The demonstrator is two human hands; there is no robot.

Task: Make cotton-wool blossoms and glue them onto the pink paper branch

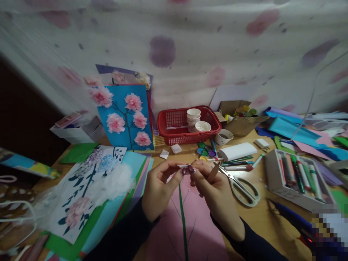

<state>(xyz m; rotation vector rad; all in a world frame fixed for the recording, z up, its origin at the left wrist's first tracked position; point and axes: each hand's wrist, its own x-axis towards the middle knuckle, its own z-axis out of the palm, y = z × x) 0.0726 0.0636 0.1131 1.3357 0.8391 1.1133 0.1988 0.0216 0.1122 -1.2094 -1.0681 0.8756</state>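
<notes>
My left hand (160,186) and my right hand (214,186) meet over the pink sheet (201,228), fingertips and thumbs pinched together. Between them is a small white piece (181,166), thin like paper or tissue; the fingers hide most of it. Down the pink sheet runs a green stem (182,217), with thin dark branch lines to either side. Just right of my right hand lies a pair of scissors (246,190) with white handles. Close behind the hands sit small white folded squares (176,148) and a group of small paint pots (207,150).
A blue card with pink tissue flowers (127,119) leans at the back left. Behind stands a red basket (174,137) with paper cups. Cotton fluff (116,183) lies on papers at left. At right are a box of markers (296,181) and a dark blue tool (290,215) with a red light.
</notes>
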